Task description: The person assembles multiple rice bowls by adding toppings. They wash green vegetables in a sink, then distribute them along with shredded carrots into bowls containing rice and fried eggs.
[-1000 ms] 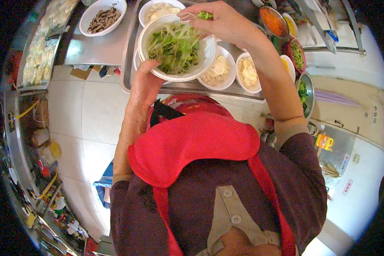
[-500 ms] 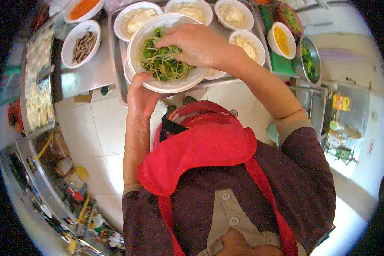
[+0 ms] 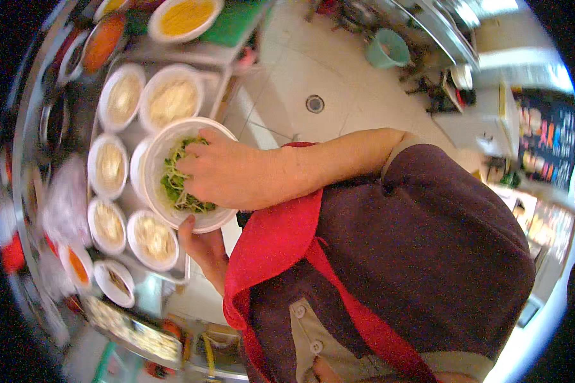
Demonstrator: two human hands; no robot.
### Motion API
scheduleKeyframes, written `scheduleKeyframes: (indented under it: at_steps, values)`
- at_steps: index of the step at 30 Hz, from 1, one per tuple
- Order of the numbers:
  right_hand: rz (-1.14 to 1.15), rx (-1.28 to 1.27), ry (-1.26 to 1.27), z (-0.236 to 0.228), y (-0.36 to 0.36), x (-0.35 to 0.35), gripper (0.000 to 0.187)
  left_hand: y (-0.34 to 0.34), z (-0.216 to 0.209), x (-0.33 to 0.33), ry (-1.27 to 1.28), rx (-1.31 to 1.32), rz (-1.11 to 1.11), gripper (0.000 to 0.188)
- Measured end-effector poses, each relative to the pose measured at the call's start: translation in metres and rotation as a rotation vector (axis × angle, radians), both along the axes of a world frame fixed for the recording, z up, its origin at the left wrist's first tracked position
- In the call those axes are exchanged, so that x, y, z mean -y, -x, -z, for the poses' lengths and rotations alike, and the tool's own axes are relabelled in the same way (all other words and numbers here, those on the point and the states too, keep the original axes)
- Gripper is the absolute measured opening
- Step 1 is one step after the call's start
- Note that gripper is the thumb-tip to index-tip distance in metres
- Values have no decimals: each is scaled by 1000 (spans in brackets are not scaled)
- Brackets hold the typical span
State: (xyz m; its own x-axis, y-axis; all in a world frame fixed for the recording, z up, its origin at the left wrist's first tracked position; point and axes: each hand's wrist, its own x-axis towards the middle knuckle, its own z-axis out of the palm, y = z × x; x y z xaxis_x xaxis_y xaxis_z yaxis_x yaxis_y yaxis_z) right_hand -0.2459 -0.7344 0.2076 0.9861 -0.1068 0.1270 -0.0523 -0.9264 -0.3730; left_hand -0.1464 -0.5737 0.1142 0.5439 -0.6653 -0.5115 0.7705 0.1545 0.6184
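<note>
A white bowl (image 3: 152, 182) of green sprouts (image 3: 172, 183) is held above the near edge of a metal tray (image 3: 131, 201). My left hand (image 3: 204, 247) supports it from its near underside, the thumb at the rim and the other fingers hidden beneath. Inside the bowl, my right hand (image 3: 227, 171) has its fingers bent around the sprouts; some fingertips are buried in them. On the tray stand several white bowls of a pale, shredded-looking food, among them a far bowl (image 3: 172, 100) and a near bowl (image 3: 153, 240).
Beyond the tray lie a bowl of yellow shreds (image 3: 185, 18) and a green board (image 3: 233, 25). Bowls of orange shreds (image 3: 78, 265) and brown strips (image 3: 116, 282) stand at the lower left. A teal bucket (image 3: 388, 48) and a floor drain (image 3: 315, 103) are at the upper right.
The view has swung round, so the tray and its bowls now lie at the left. My right hand covers more of the sprouts; my left hand still holds the bowl.
</note>
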Motion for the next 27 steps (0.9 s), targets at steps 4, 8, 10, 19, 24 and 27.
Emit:
scheduleKeyframes:
  at_steps: [4,8,10,19,24,27]
  values:
    - [127,-25,-44,-8,84,74,16,58,-2,89,-42,-118,260,71]
    - [385,58,-63,3,176,145,12,121,13,191,40,-216,516,64]
    - [557,218,-107,14,221,171,11,148,22,240,-14,-261,656,66]
    - [1513,556,-349,14,396,222,19,273,-3,401,-35,-271,1220,64]
    - [1831,793,-311,12,533,277,21,368,11,503,-29,-318,1361,64]
    - [1963,892,-191,37,612,323,23,430,22,576,17,-361,1404,65]
